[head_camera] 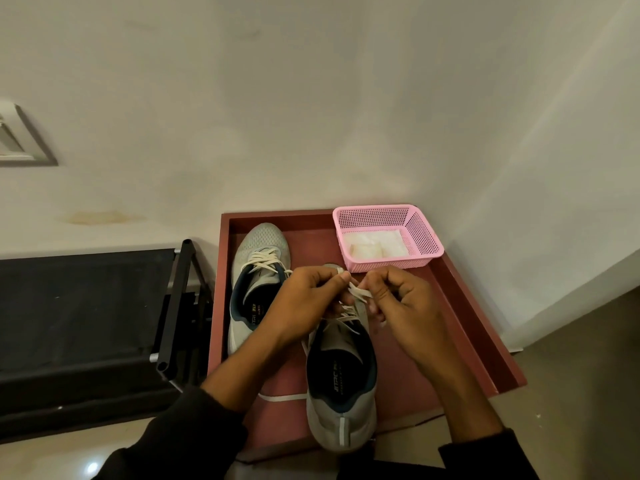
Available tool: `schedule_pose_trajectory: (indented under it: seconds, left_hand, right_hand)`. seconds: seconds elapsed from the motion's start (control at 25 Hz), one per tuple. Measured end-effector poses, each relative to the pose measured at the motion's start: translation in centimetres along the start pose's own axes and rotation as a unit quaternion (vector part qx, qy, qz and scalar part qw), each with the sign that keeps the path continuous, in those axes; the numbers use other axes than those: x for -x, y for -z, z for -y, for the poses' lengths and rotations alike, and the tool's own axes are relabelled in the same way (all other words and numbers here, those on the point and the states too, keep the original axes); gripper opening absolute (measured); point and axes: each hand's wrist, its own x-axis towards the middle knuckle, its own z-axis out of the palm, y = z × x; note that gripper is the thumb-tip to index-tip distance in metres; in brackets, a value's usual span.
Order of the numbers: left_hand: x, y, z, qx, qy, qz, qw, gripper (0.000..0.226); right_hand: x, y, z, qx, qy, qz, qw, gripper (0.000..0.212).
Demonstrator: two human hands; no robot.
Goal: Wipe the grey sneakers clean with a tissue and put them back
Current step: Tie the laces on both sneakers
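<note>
Both hands are busy with laces: the left hand (pixel 311 292) and right hand (pixel 398 296) each pinch the white laces (pixel 356 292) of the nearer grey sneaker (pixel 341 386). The other sneaker (pixel 258 271) lies beside it on the red tray (pixel 478 320). No tissue is in hand; tissues (pixel 374 245) wait in the pink basket (pixel 420 237), so wiping looks finished or not begun. Tray sits on the floor in a cream-walled corner, black rack (pixel 86 317) to the left.

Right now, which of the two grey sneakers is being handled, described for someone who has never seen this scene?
Find the shallow reddish-brown wooden tray against the wall, with the pink plastic mesh basket in its far right corner. Two grey mesh sneakers with cream laces lie on it. It is the right-hand, nearer sneaker, heel over the tray's front edge, laces pinched by both hands; the left sneaker lies untouched.
</note>
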Motion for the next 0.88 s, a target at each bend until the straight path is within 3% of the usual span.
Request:
schedule_pose_trajectory:
  seconds: [0.12,0.2,0.28,0.4,0.52,0.68,0.88]
  left_hand:
    - [-0.3,0.7,0.2,0.023,-0.022,0.021,0.999,0.013]
    - [-0.1,0.9,0.5,-0.115,-0.102,0.0,0.988,0.012]
    - [0.3,0.6,0.5,-0.245,-0.209,-0.04,0.946,0.021]
    - [0.5,0.4,0.9,-0.336,-0.323,-0.075,0.881,0.021]
    - [0.5,0.2,1.5,-0.347,-0.353,-0.103,0.863,0.012]
    - [0.7,0.1,1.3,-0.318,-0.328,-0.138,0.879,0.007]
    - [0.6,0.0,1.2,-0.278,-0.312,-0.14,0.898,0.01]
  right_hand:
    - [0.4,-0.3,0.0,0.033,-0.011,0.049,0.998,0.007]
    - [0.5,-0.6,-0.4,0.081,-0.033,0.026,0.996,0.004]
    - [0.4,-0.7,-0.8,0.176,-0.036,-0.022,0.983,0.019]
    - [0.2,-1.7,-0.8,0.27,0.023,-0.044,0.962,0.022]
    - [0.1,-2.6,-1.4,0.137,-0.013,-0.045,0.989,0.024]
    - [0.0,-2.5,-0.9,-0.038,-0.074,-0.051,0.995,0.023]
    - [-0.2,-0.9,-1.5,-0.084,-0.071,-0.038,0.993,0.039]
